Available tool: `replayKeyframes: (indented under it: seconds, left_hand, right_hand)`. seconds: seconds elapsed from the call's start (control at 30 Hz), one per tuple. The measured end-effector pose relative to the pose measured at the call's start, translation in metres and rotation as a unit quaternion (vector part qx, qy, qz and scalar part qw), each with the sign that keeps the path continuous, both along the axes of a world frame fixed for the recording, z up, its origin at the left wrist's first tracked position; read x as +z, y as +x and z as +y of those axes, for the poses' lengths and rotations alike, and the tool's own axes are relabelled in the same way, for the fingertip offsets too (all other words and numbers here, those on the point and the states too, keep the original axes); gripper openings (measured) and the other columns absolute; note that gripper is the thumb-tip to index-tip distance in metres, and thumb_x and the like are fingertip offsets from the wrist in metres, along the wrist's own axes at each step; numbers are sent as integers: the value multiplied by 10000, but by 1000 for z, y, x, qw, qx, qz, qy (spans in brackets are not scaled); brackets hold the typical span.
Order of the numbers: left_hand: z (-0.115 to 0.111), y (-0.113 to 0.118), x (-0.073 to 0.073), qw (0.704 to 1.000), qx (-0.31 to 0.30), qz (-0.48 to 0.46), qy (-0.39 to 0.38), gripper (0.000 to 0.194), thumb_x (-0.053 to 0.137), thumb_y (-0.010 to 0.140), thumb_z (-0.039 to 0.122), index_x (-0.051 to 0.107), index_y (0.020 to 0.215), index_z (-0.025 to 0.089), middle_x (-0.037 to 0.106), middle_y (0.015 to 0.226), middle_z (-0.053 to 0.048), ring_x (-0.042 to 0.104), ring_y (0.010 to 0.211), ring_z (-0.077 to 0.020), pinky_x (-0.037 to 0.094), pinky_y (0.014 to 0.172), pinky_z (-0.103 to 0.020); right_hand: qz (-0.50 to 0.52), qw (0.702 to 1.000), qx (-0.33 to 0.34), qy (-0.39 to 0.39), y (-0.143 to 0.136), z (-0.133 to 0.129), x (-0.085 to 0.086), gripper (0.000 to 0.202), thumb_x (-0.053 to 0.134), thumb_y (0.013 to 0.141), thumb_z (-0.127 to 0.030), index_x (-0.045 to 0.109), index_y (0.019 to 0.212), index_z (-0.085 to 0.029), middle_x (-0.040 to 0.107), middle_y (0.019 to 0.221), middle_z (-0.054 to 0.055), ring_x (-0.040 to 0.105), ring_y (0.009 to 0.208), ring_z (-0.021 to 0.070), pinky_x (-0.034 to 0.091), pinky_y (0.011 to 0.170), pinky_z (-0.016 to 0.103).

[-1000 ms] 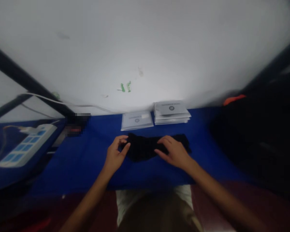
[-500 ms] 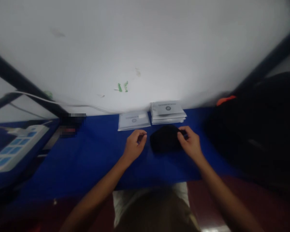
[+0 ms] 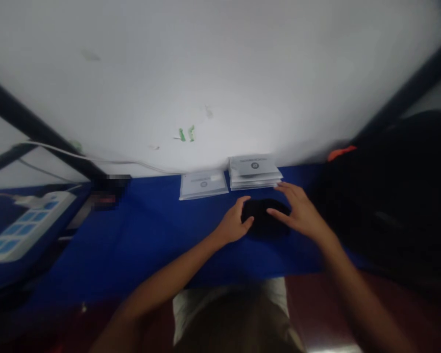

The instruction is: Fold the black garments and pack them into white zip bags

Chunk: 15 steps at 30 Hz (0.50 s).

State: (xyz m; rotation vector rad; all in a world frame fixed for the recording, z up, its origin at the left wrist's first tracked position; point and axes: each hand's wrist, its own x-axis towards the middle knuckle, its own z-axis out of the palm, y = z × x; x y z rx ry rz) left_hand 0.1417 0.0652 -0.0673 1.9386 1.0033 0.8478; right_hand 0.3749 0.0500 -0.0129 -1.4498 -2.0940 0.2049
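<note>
A soft-looking black item (image 3: 264, 228), rounded and perhaps cloth, lies on the blue table in front of me; its exact kind is too dark to tell. My left hand (image 3: 237, 223) is at its left edge, thumb on the near side and fingers on the far side, gripping it. Over its right side, my right hand (image 3: 303, 213) has thumb and fingers spread apart. The right fingertips come close to a stack of white packets (image 3: 255, 171) with dark printing. One flat white packet (image 3: 204, 184) lies to the left of that stack.
The blue tabletop (image 3: 143, 235) runs up to a white wall (image 3: 220, 63). At left are a power strip (image 3: 25, 228) and a dark pixelated object (image 3: 108, 191). A white cable (image 3: 132, 161) runs along the wall. A large black mass (image 3: 397, 206) fills the right side.
My left hand has moved right onto the black item's left edge. My right hand has let go of its right edge and spread its fingers. The item has shifted slightly right.
</note>
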Motion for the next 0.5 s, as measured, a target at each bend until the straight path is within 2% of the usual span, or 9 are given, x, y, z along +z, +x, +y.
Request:
replayKeyframes:
  seconds: [0.07,0.1,0.13,0.2,0.27,0.33,0.4,0.47,0.5]
  left_hand:
    - [-9,-1,12,997,-34,-64,23,555,575,882,269,348,1386,224,572,1233,-118,594,1082,-232,486,936,-388]
    - [-13,-3,19,995,-41,-86,29,545,567,893,277,347,1389,226,578,1209,-112,599,1058,-224,492,927,-379]
    - [-16,-4,25,993,-36,-103,36,531,559,903,286,350,1388,228,586,1171,-103,607,1021,-214,498,911,-369]
    - [-17,-7,33,991,8,-120,51,482,538,923,309,373,1370,234,596,1089,-78,612,940,-191,504,879,-350]
    - [-9,-13,34,989,75,-119,54,417,501,947,322,398,1343,237,603,1014,-53,611,878,-170,502,858,-334]
    - [8,-25,29,987,124,-95,44,355,455,969,325,419,1310,233,624,955,-38,617,853,-164,500,844,-325]
    - [32,-45,21,989,134,-35,50,293,413,982,318,471,1252,219,648,942,-41,627,880,-172,498,849,-332]
    - [58,-74,12,982,122,82,116,244,421,969,314,576,1115,195,643,1048,-79,603,1004,-208,479,901,-365]
    - [70,-89,9,970,104,158,154,247,465,946,318,591,1108,181,623,1120,-104,571,1087,-235,450,955,-395]
  right_hand:
    - [49,988,107,-102,-7,10,9,707,757,728,-463,500,1333,-204,535,1361,145,492,1253,325,381,1058,509]
    - [87,970,152,-166,-11,14,9,730,784,698,-439,502,1334,-217,576,1317,124,542,1202,310,412,1034,497]
    - [132,944,190,-234,-16,18,7,724,801,677,-411,519,1317,-223,624,1248,99,591,1135,291,448,998,479]
    - [245,869,228,-364,-29,20,-5,668,821,650,-347,565,1253,-218,693,1097,53,658,1003,254,511,914,434]
    - [373,779,206,-460,-44,15,-21,596,829,637,-279,599,1183,-208,721,1006,28,690,901,225,546,839,388]
    - [485,703,151,-498,-59,3,-37,534,826,636,-227,619,1128,-206,735,978,23,705,846,207,556,804,353]
    - [561,647,97,-507,-71,-12,-46,490,822,636,-202,635,1089,-212,743,950,19,713,830,204,554,809,341]
    - [606,606,59,-512,-79,-26,-49,464,815,642,-200,645,1073,-216,749,938,25,718,831,211,550,826,347]
    - [620,591,48,-514,-81,-32,-49,455,812,645,-203,648,1070,-215,751,936,31,720,832,215,547,832,350]
